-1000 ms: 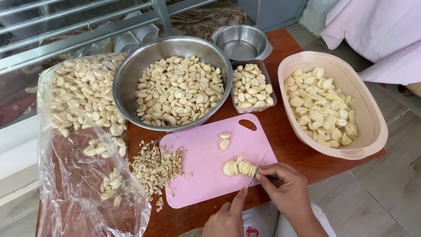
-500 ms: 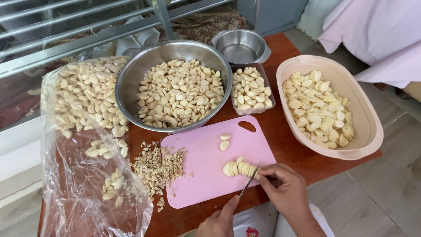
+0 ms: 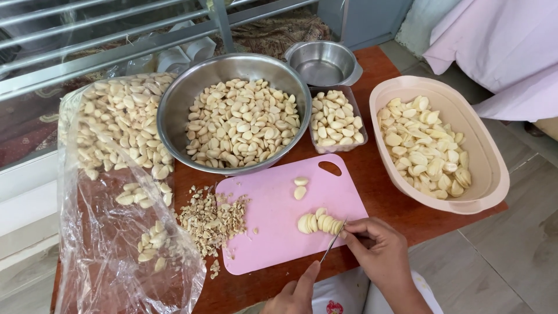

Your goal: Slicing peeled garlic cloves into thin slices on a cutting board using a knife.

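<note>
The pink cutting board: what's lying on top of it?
On the pink cutting board lie a row of sliced garlic and two loose cloves. A knife cuts at the row's end, steadied by the right hand. The board's near edge is hidden behind the left hand.

The knife [image 3: 332, 246] has shifted slightly along the garlic row [image 3: 320, 222].

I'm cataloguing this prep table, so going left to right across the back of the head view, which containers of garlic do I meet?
Clear plastic bag of peeled cloves → large round steel bowl → small clear rectangular tub → beige oval plastic basin.
</note>
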